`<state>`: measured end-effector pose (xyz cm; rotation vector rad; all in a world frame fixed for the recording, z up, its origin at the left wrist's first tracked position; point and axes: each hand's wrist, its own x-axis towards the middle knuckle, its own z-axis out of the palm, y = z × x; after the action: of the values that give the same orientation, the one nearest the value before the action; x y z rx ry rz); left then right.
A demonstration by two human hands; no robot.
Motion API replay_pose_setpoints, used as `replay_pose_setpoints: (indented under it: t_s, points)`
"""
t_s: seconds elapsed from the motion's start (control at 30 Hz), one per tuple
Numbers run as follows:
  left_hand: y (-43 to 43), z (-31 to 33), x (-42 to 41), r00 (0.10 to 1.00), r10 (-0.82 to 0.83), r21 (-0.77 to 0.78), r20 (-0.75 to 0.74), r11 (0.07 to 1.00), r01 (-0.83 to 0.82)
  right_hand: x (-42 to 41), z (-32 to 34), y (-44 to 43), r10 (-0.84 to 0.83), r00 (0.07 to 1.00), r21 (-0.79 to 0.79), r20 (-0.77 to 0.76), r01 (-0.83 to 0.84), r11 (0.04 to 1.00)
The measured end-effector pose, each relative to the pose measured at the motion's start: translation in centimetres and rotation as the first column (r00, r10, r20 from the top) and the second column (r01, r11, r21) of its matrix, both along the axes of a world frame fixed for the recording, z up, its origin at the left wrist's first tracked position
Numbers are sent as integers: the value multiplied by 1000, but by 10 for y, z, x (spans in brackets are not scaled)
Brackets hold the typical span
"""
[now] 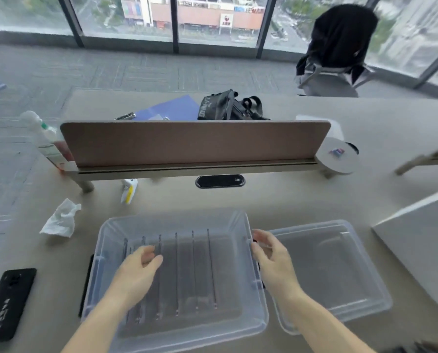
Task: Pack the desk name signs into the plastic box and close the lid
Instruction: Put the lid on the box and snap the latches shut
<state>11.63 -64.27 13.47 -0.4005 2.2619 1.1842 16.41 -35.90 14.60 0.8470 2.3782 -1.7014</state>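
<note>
Currently seeing plastic box [177, 221] open at mid-desk, desk name signs [193, 263] standing on edge in a row inside. Separately, lid [335, 271] off, lying flat just beside the box's right wall. Over the leftmost signs, left hand [136, 271] inside the box, fingers loosely curled, gripping nothing visible. At the right rim, right hand [271, 258] curled over the edge, holding it. Off left on desk [289, 200]: black phone [9, 301], crumpled tissue [60, 220].

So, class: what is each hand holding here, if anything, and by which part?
The left hand hovers loosely curled over the name signs, holding nothing. The right hand touches the plastic box at its right rim; a grip cannot be told.
</note>
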Motion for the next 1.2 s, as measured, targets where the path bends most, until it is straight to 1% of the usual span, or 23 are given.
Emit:
replay_pose_setpoints:
  t_s: [0.07,0.17,0.23,0.3,0.4,0.53,0.67,0.77,0.83,0.93,1.03,1.1,1.2]
  points:
    - [36,-1,-8,997,-77,68,-29,995,78,5,2,28,-112,993,35,-27,113,993]
    - [97,7,-12,983,-181,175,-38,967,185,16,8,68,-205,979,65,2,205,977]
    - [134,17,-9,965,-253,216,-70,941,262,25,13,91,-260,966,75,12,258,963]
    - [167,27,-8,944,-309,228,-116,917,328,31,17,112,-290,957,72,9,289,955]
    - [209,37,-7,919,-366,216,-146,895,390,38,17,144,-306,952,82,9,304,949]
    - [260,37,-5,916,-376,191,-138,897,397,43,8,192,-293,956,90,20,291,953]
    - [313,14,5,945,-319,166,-69,931,326,37,-6,249,-233,970,125,64,224,967]
    - [348,-11,16,979,-194,149,59,972,183,33,-23,290,-175,978,163,115,155,974]
    - [363,-31,21,985,-81,121,154,991,62,31,-35,315,-122,975,189,187,87,978]
    - [378,-56,26,973,70,38,221,996,-81,31,-57,352,-75,946,197,316,12,980]
    - [383,-82,26,939,191,-25,287,981,-192,29,-80,381,-58,905,230,421,-44,972]
    - [381,-96,26,919,234,-56,317,972,-228,26,-90,392,-65,890,256,452,-60,965]
    - [387,-119,24,919,258,-96,298,966,-240,19,-110,403,-50,883,279,466,-93,956]
